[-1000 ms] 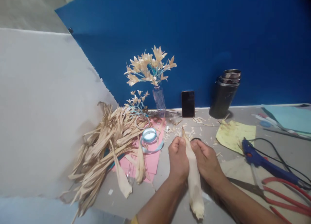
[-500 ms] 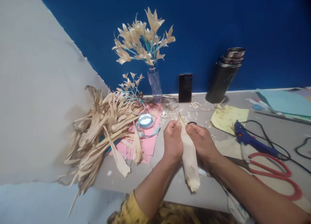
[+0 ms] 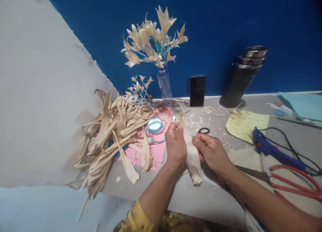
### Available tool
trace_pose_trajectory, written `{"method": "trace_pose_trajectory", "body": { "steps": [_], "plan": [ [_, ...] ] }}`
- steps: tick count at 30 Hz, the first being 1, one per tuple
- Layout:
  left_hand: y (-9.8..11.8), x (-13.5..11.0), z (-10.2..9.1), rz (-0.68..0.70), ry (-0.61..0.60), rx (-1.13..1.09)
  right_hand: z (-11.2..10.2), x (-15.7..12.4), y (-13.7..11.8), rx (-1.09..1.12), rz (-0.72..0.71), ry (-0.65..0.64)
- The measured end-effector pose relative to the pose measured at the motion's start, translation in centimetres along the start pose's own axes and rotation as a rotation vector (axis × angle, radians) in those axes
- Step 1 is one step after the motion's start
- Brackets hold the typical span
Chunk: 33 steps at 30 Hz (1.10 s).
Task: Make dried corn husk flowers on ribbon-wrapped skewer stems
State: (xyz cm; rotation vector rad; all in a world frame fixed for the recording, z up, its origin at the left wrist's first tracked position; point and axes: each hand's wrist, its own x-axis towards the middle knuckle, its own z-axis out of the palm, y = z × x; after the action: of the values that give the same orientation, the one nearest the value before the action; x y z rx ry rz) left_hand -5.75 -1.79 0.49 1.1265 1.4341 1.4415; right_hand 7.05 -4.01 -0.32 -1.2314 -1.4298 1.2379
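Between my two hands is a pale dried corn husk [image 3: 192, 158], its pointed tip up and its broad cut end hanging toward me. My left hand [image 3: 175, 143] is closed on the husk's left edge near the tip. On the right edge, a little lower, my right hand [image 3: 210, 150] pinches it between thumb and fingers. Large scissors with red handles [image 3: 297, 183] lie beside my right forearm, partly hidden by it. A heap of dried corn husks [image 3: 108, 138] is piled to the left, with single husks lying at its near side.
Husk flowers [image 3: 151, 41] stand in a clear bottle [image 3: 164, 86] at the back. A phone [image 3: 197, 91] and a dark flask [image 3: 241, 79] lean by the wall. Blue ribbon [image 3: 154, 125] lies on pink paper [image 3: 158, 151]. A blue glue gun [image 3: 276, 151] sits near yellow paper [image 3: 248, 124].
My right hand has slid down the husk's edge, away from the tip. The husk is turned and its lower end has shifted left and up. The view has swung slightly left.
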Motion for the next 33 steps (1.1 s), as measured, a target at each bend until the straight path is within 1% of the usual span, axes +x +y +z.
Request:
{"method": "trace_pose_trajectory", "body": {
  "steps": [3, 6, 8, 10, 11, 12, 13, 14, 15, 16, 17, 18, 19, 21, 22, 23, 25, 26, 28, 29, 31, 33],
  "plan": [
    [-0.1, -0.2, 0.3, -0.007, -0.003, -0.005, 0.5, -0.2, 0.1, -0.110, -0.058, 0.054],
    [-0.2, -0.4, 0.8, -0.004, 0.002, 0.001, 0.7, -0.4, 0.0, -0.274, -0.155, 0.180],
    [-0.1, -0.2, 0.7, 0.020, -0.002, 0.048, 0.5, -0.3, 0.0, -0.349, -0.182, 0.242],
    [0.4, 0.4, -0.3, 0.053, 0.043, 0.138, -0.1, 0.0, 0.0, -0.361, -0.158, 0.282],
    [0.8, 0.7, -1.2, 0.073, 0.081, 0.196, -0.6, 0.3, 0.0, -0.350, -0.140, 0.319],
    [1.3, 0.9, -2.2, 0.088, 0.150, 0.255, -1.0, 0.6, 0.0, -0.333, -0.123, 0.367],
    [2.0, 1.0, -3.3, 0.118, 0.182, 0.322, -1.5, 0.8, 0.0, -0.312, -0.111, 0.421],
    [2.6, 1.0, -4.3, 0.161, 0.137, 0.396, -1.8, 1.1, -0.1, -0.289, -0.105, 0.465],
    [3.2, 0.6, -5.1, 0.225, 0.063, 0.464, -2.0, 1.2, -0.1, -0.265, -0.105, 0.486],
    [3.7, 0.1, -5.6, 0.300, 0.034, 0.494, -2.0, 1.3, -0.2, -0.244, -0.110, 0.487],
    [4.1, -0.7, -5.7, 0.328, 0.031, 0.477, -1.9, 1.2, -0.3, -0.228, -0.119, 0.474],
    [4.1, -1.6, -5.5, 0.283, 0.003, 0.418, -1.7, 1.1, -0.4, -0.216, -0.133, 0.456],
    [4.0, -2.6, -5.0, 0.189, -0.046, 0.309, -1.4, 0.9, -0.5, -0.212, -0.150, 0.440],
    [2.9, -4.5, -3.4, -0.027, -0.229, 0.083, -0.8, 0.4, -0.6, -0.236, -0.184, 0.413],
    [2.2, -5.3, -2.5, -0.111, -0.291, 0.018, -0.5, 0.2, -0.6, -0.255, -0.201, 0.406],
    [1.5, -5.8, -1.7, -0.182, -0.288, -0.043, -0.3, 0.0, -0.6, -0.272, -0.217, 0.401],
    [0.4, -6.4, -0.3, -0.271, -0.228, -0.140, 0.0, -0.1, -0.5, -0.287, -0.247, 0.403],
    [0.1, -6.4, 0.2, -0.281, -0.192, -0.176, 0.1, -0.1, -0.5, -0.276, -0.257, 0.411],
    [0.1, -6.2, 0.8, -0.250, -0.156, -0.199, -0.1, 0.2, -0.6, -0.225, -0.245, 0.420],
    [0.3, -5.9, 0.8, -0.224, -0.150, -0.186, -0.3, 0.4, -0.8, -0.194, -0.221, 0.403],
    [1.1, -5.2, 0.4, -0.185, -0.125, -0.111, -1.2, 0.7, -1.6, -0.118, -0.138, 0.319],
    [1.9, -4.3, -0.7, -0.148, -0.076, -0.001, -2.9, 0.7, -2.6, -0.060, -0.054, 0.224]
  ]
}}
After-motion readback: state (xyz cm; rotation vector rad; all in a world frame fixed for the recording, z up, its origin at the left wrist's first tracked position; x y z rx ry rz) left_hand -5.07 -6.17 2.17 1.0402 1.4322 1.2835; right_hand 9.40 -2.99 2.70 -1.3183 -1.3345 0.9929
